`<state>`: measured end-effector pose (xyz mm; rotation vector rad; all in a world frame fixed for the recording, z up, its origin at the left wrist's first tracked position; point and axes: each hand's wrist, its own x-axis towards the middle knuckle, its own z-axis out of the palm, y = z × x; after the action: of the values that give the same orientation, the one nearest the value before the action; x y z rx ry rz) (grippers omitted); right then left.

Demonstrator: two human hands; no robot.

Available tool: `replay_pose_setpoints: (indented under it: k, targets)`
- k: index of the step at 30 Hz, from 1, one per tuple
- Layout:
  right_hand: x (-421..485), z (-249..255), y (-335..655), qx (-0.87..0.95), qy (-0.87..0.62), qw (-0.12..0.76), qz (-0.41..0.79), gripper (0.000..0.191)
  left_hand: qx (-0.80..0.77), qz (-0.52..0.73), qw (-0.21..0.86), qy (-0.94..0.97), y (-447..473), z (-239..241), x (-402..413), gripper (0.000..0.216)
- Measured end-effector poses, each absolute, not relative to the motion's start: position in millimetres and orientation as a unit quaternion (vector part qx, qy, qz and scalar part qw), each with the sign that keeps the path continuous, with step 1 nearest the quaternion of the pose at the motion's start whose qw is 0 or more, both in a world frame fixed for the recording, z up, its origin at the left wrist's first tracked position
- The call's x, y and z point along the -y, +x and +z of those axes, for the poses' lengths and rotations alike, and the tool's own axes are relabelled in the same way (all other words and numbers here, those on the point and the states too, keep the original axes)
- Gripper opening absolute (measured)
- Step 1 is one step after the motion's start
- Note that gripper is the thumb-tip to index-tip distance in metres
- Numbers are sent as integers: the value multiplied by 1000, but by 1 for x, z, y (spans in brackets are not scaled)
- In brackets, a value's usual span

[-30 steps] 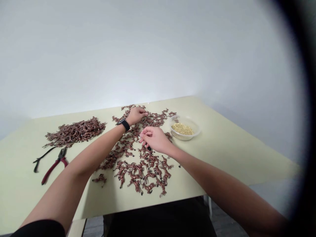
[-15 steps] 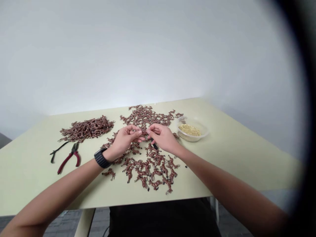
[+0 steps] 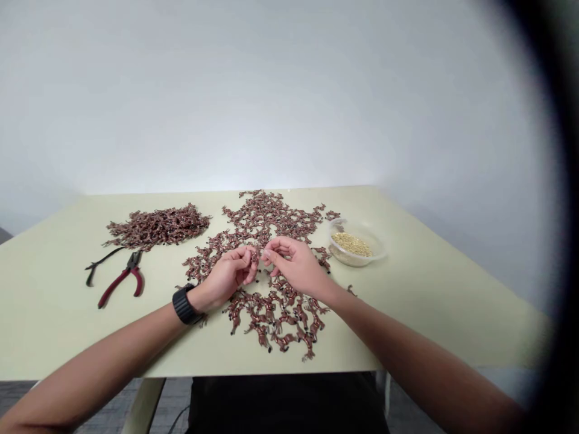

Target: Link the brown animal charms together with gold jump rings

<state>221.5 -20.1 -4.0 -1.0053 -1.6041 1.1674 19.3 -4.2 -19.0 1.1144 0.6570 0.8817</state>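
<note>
Close together over the middle of the table, my two hands are both closed in a pinch. My left hand [image 3: 226, 274], with a black watch [image 3: 184, 306] on its wrist, has a small brown animal figurine [image 3: 254, 256] between thumb and fingers. Just to the right, the fingertips of my right hand [image 3: 296, 265] are pressed together near that figurine; whatever they hold is too small to make out. Many similar brown figurines [image 3: 284, 342] with dark feet lie spread beneath and around both hands.
On the left is a dense heap of brown figurines [image 3: 158, 228]. Before it lie red-handled pliers [image 3: 120, 283] and a thin black tool [image 3: 102, 262]. A clear plastic bowl [image 3: 355, 260] of small gold pieces [image 3: 351, 244] stands on the right. A pale wall rises behind the table [image 3: 429, 301].
Both hands sit a little lower in the picture, and the view has shifted slightly. The brown figurine shows more clearly in my left fingers. A black object under my right hand is no longer visible.
</note>
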Motion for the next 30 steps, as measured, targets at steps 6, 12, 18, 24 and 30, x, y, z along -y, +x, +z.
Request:
replay_pose_setpoints:
  k: [6,12,18,24,30]
  targets:
    - [30,0,220,698,-409,436,395,17,-208,320,867,319,23,-17,14,5]
    - [35,6,216,732,-398,463,303,14,-203,308,891,266,24,-14,19,9]
    - [37,7,215,753,-392,466,250,12,-210,299,894,261,24,-13,21,8]
    - [39,9,215,773,-391,460,193,12,-222,293,889,274,25,-13,22,12]
    - [40,10,214,782,-388,449,190,14,-230,274,886,295,26,-10,23,17]
